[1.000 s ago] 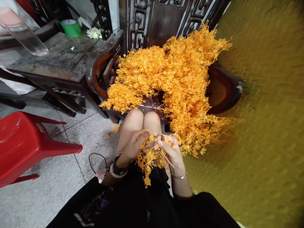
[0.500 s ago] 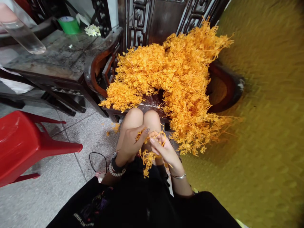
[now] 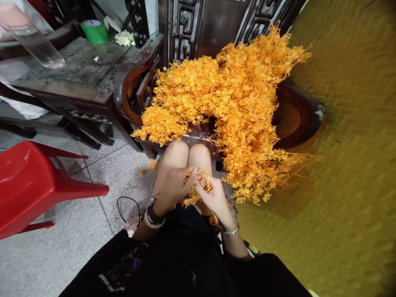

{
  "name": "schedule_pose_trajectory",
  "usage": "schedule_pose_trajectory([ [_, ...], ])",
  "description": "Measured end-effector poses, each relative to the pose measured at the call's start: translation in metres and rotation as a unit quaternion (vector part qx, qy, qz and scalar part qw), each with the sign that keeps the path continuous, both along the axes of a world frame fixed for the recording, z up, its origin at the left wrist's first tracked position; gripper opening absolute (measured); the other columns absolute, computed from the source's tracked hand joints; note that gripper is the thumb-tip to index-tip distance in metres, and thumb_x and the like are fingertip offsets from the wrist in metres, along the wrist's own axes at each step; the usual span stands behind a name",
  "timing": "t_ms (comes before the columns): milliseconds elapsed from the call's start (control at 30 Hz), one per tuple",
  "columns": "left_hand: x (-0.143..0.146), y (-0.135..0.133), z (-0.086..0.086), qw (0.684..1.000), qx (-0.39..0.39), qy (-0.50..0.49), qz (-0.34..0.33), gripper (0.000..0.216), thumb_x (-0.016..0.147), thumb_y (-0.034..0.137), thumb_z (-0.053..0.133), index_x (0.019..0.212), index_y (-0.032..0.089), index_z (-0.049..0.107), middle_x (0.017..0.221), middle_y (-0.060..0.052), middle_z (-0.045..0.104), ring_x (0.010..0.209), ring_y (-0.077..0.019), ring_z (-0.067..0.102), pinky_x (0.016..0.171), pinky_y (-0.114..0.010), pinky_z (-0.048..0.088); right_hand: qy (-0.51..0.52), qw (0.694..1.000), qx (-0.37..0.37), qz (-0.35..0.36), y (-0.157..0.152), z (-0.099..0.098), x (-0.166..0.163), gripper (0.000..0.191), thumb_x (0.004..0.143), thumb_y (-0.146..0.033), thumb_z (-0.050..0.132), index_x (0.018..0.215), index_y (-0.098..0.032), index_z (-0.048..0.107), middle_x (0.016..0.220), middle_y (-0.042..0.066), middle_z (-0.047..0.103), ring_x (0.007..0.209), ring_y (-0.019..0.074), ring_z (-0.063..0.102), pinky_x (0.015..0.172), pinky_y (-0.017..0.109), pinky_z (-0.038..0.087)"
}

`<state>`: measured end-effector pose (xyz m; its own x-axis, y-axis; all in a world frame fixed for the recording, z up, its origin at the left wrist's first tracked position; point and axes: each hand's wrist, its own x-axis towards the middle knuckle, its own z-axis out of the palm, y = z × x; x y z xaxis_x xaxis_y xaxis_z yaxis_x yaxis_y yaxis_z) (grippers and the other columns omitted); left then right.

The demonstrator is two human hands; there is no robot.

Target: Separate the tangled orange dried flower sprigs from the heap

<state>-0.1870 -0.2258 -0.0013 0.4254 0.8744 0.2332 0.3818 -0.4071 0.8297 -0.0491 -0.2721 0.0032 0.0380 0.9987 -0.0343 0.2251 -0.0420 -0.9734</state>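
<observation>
Above my knees, my left hand (image 3: 177, 183) has its fingers curled round a small orange flower sprig (image 3: 192, 199), part of which hangs below. Close against it, my right hand (image 3: 213, 193) pinches thin orange strands of the same material between thumb and fingers. The fingertips of both hands nearly meet, and the sprig partly hides behind them. Just past my knees, a big heap of stringy orange flowers (image 3: 247, 95) covers most of a dark carved wooden chair (image 3: 201, 138).
A red plastic stool (image 3: 27, 181) stands at the left. On the dark wooden table (image 3: 83, 82) sit a roll of green tape (image 3: 95, 32), white flowers (image 3: 125, 38) and a clear glass (image 3: 40, 47). A yellow textured surface (image 3: 349, 185) fills the right side. Orange bits (image 3: 151, 166) lie on the floor.
My right hand has drawn in closer to my left. The loose strands and hanging sprig now show less between the hands. The whole view has shifted slightly.
</observation>
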Motion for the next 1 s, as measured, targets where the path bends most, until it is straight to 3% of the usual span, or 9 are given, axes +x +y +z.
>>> schedule_pose_trajectory([
  [133,-0.001,-0.001,0.002,0.977,-0.155,-0.127,-0.079,0.046,0.094,0.045,0.04,0.058,0.017,0.047,0.052,0.002,0.043,0.05,-0.0099,0.037,0.051,-0.025,0.027,0.101,0.989,-0.064,0.084,0.0,0.009,0.008,0.031,0.08,-0.036,0.064,0.058,-0.018,0.054,0.048,-0.006,0.042,0.044,0.0069,0.032,0.046,0.023,0.025],
  [300,0.009,-0.004,-0.004,0.844,-0.404,-0.325,-0.133,0.052,0.082,0.059,0.055,0.051,0.019,0.041,0.043,0.005,0.032,0.04,-0.0067,0.026,0.04,-0.024,0.02,0.286,0.944,-0.079,0.141,0.003,0.003,0.01,0.037,0.074,-0.041,0.069,0.05,-0.019,0.051,0.035,-0.008,0.033,0.034,0.0054,0.023,0.04,0.023,0.02],
  [400,0.011,-0.001,-0.005,0.779,-0.459,-0.393,-0.168,0.059,0.077,0.063,0.057,0.046,0.021,0.029,0.036,0.008,0.018,0.032,-0.0047,0.016,0.033,-0.022,0.015,0.425,0.886,-0.048,0.178,0.006,-0.004,0.005,0.049,0.069,-0.048,0.069,0.042,-0.021,0.039,0.031,-0.009,0.024,0.03,0.0053,0.019,0.037,0.023,0.02],
  [433,0.01,0.0,-0.004,0.764,-0.468,-0.402,-0.192,0.06,0.076,0.063,0.058,0.045,0.022,0.027,0.034,0.009,0.015,0.03,-0.0042,0.014,0.031,-0.022,0.015,0.445,0.878,-0.045,0.169,0.006,-0.005,0.004,0.049,0.069,-0.048,0.068,0.042,-0.021,0.038,0.031,-0.009,0.023,0.03,0.0054,0.019,0.036,0.023,0.02],
  [500,0.006,0.001,-0.002,0.742,-0.481,-0.408,-0.227,0.058,0.076,0.058,0.062,0.044,0.021,0.03,0.033,0.009,0.018,0.028,-0.0035,0.014,0.03,-0.02,0.019,0.43,0.896,-0.053,0.093,0.007,-0.005,0.002,0.042,0.072,-0.043,0.068,0.047,-0.02,0.043,0.034,-0.009,0.027,0.032,0.0056,0.02,0.038,0.023,0.021],
  [600,-0.001,0.001,0.0,0.76,-0.473,-0.413,-0.167,0.051,0.078,0.053,0.062,0.048,0.019,0.039,0.036,0.009,0.025,0.029,-0.0033,0.019,0.033,-0.02,0.025,0.348,0.935,-0.058,-0.044,0.006,-0.001,0.002,0.031,0.075,-0.039,0.069,0.058,-0.02,0.051,0.041,-0.008,0.036,0.036,0.0061,0.023,0.04,0.024,0.021],
  [733,-0.005,0.006,-0.001,0.833,-0.399,-0.38,-0.042,0.043,0.084,0.051,0.056,0.06,0.016,0.051,0.043,0.006,0.036,0.038,-0.006,0.035,0.04,-0.019,0.03,0.31,0.941,-0.042,-0.131,0.005,0.003,0.001,0.03,0.078,-0.041,0.069,0.064,-0.02,0.052,0.044,-0.008,0.038,0.038,0.0061,0.023,0.041,0.024,0.022],
  [867,-0.002,0.008,-0.002,0.905,-0.31,-0.29,-0.03,0.039,0.089,0.051,0.05,0.074,0.016,0.056,0.056,0.004,0.048,0.048,-0.0078,0.043,0.047,-0.021,0.034,0.305,0.941,-0.043,-0.141,0.005,0.002,-0.002,0.033,0.08,-0.045,0.067,0.066,-0.021,0.05,0.039,-0.009,0.032,0.038,0.0073,0.023,0.041,0.023,0.024],
  [1000,0.006,0.003,-0.01,0.929,-0.285,-0.232,-0.05,0.047,0.09,0.057,0.044,0.067,0.018,0.051,0.054,0.002,0.047,0.051,-0.0103,0.042,0.049,-0.024,0.034,0.25,0.952,-0.033,-0.174,0.009,-0.006,-0.003,0.036,0.079,-0.048,0.068,0.065,-0.02,0.051,0.042,-0.009,0.034,0.038,0.006,0.023,0.039,0.023,0.019],
])
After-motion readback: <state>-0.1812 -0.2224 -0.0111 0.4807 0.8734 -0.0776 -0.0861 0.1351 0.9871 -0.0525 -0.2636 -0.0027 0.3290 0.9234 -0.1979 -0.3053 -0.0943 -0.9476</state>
